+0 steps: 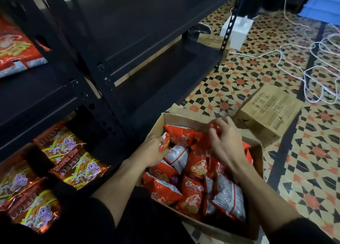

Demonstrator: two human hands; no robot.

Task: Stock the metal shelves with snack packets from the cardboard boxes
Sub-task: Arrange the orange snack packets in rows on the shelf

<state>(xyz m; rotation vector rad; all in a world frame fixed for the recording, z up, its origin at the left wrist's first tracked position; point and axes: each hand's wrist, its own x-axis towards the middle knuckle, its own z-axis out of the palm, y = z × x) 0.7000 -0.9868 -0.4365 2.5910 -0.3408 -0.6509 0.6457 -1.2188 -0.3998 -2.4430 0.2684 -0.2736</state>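
An open cardboard box (256, 172) on the floor in front of me holds several red snack packets (191, 188). My left hand (152, 152) grips the edge of one red packet (164, 145) at the box's left side. My right hand (225, 142) pinches the top of another red packet (214, 126) near the box's far wall. Black metal shelves (103, 63) stand to the left and ahead. Its lowest level holds several red-and-yellow packets (77, 168) with a purple figure. A large red bag (16, 48) lies on the upper left shelf.
A closed cardboard box (266, 111) lies on the patterned tile floor to the right. White cables (312, 63) loop across the floor beyond it. A white device (236, 31) and another carton (211, 40) sit by the shelf's far post. The middle shelf boards are bare.
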